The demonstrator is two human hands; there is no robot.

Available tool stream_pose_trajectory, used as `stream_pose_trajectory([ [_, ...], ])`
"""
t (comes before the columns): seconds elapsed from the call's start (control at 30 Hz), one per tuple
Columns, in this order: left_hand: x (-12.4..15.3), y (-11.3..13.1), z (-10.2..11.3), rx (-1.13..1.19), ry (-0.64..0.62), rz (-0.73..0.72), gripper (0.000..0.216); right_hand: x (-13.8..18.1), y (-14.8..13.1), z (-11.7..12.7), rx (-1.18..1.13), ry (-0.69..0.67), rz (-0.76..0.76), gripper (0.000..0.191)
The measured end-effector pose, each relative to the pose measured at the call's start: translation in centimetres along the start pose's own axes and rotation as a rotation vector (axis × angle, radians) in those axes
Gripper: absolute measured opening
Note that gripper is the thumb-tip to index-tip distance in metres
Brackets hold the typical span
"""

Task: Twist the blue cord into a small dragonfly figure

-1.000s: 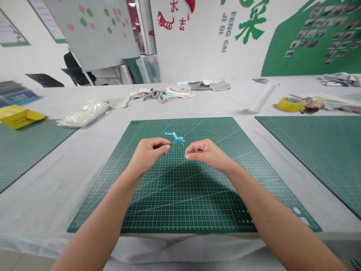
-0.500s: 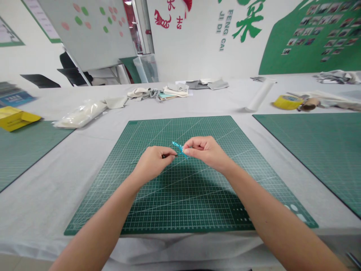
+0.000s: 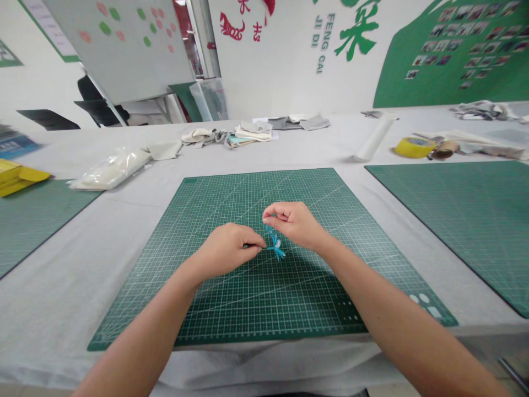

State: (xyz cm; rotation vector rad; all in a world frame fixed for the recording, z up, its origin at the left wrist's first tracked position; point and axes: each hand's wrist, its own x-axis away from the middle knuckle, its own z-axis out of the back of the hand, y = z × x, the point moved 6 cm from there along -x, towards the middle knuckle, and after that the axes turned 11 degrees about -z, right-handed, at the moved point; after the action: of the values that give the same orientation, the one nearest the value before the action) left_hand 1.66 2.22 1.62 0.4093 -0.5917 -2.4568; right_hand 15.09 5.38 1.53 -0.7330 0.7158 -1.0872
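Note:
A small light-blue ornament [image 3: 278, 249] of thin strands or ribbon, with a pale bit at its middle, hangs between my hands above the green cutting mat [image 3: 223, 204]. My left hand [image 3: 229, 251] pinches a thin strand at the ornament's left side. Higher up and to the right, my right hand [image 3: 291, 221] is closed in a pinch on the upper blue end. The loose lower ends of the ornament fan out downward. Its exact kind is too small to make out.
More cutting mats lie to the left [image 3: 41, 220] and right [image 3: 467, 220]. Further back are a clear plastic packet [image 3: 113, 170], fabric scraps [image 3: 256, 131], a white roll [image 3: 376, 138] and yellow tape [image 3: 414, 147]. A yellow packet [image 3: 20, 175] sits at far left.
The blue ornament has gone from tilting up between my fingertips to hanging below my right hand. My left hand has moved slightly down and right; the view has shifted a little.

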Motion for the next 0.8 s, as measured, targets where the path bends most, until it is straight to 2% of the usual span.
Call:
stream_pose_trajectory([
  [0.13, 0.1, 0.5, 0.1, 0.089, -0.033, -0.048, 0.025, -0.6, 1.0, -0.4, -0.072, -0.072, -0.06, 0.014],
  [0.23, 0.1, 0.8, 0.5, 0.224, 0.001, -0.075, 0.023, -1.1, 2.1, -0.9, -0.169, -0.138, -0.126, 0.014],
  [0.37, 0.2, 0.0, 1.7, 0.421, 0.238, -0.003, 0.012, -1.5, 3.3, -1.1, -0.332, -0.168, -0.22, 0.014],
  [0.53, 1.0, -2.9, 2.0, 0.826, 0.544, 0.265, 0.011, -1.5, 3.4, -0.1, -0.464, -0.098, -0.258, 0.015],
  [0.8, 1.4, -4.4, 1.7, 1.036, 0.704, 0.422, 0.028, -1.0, 2.8, 0.4, -0.565, -0.101, -0.249, 0.018],
])
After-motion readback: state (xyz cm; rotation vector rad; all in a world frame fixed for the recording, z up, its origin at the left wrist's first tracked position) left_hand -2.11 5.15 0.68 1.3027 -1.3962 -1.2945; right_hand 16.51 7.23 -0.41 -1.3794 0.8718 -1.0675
